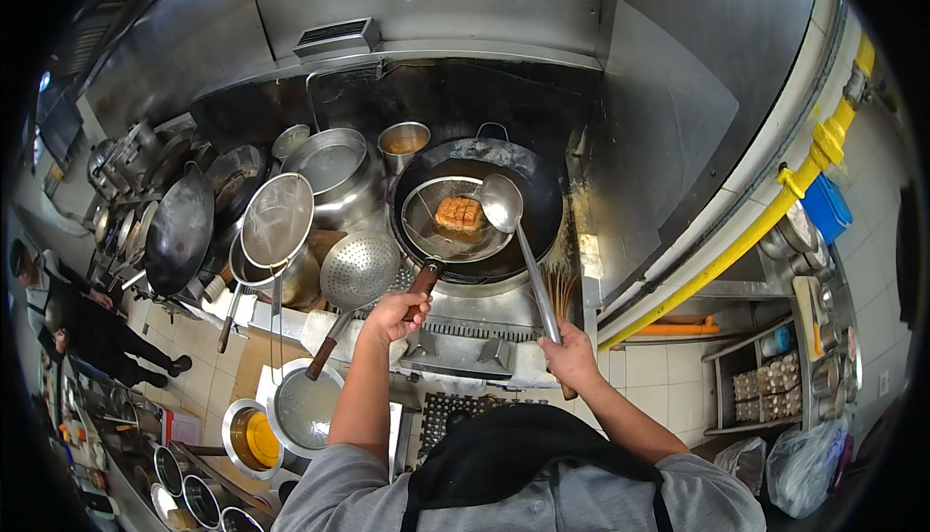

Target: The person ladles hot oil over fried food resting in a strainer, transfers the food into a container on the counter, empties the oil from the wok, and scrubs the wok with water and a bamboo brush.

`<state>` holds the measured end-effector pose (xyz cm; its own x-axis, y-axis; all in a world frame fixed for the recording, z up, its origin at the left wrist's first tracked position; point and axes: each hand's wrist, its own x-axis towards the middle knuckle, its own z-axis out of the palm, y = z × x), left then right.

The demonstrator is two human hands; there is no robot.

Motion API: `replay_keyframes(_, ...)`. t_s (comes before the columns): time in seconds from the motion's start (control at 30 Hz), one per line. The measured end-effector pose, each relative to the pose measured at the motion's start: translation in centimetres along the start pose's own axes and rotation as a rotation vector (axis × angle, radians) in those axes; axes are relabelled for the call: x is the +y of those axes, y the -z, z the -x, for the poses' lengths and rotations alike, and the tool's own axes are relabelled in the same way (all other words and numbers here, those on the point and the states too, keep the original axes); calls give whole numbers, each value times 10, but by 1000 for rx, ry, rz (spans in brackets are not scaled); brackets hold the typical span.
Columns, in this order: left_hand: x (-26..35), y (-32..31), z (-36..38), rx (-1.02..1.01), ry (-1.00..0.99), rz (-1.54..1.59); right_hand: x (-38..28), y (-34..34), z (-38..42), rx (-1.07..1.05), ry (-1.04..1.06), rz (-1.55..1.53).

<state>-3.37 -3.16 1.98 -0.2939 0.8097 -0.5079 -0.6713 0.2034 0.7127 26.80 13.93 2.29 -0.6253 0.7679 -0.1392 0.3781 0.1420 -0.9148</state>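
my left hand (pixel 401 316) gripping the strainer (pixel 426 237) mid-frame, my right hand (pixel 570 352) wrapped round the ladle (pixel 502 204), golden chunk (pixel 459 213) inside, wok (pixel 542 198) underneath

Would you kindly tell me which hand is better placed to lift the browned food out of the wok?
The left hand, most likely: it grips the wooden handle of the strainer in which the browned food lies. The right hand is occupied with the ladle.

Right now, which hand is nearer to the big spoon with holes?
Left. The left hand, on the strainer handle, is just right of the big spoon with holes; the right hand, on the ladle handle, is farther right.
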Motion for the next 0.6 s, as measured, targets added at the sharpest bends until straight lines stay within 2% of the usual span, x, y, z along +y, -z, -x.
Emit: replay_keyframes(0.6, 0, 0, 1, 3, -1, -5, -18, 3, 4, -40, 36, -29)
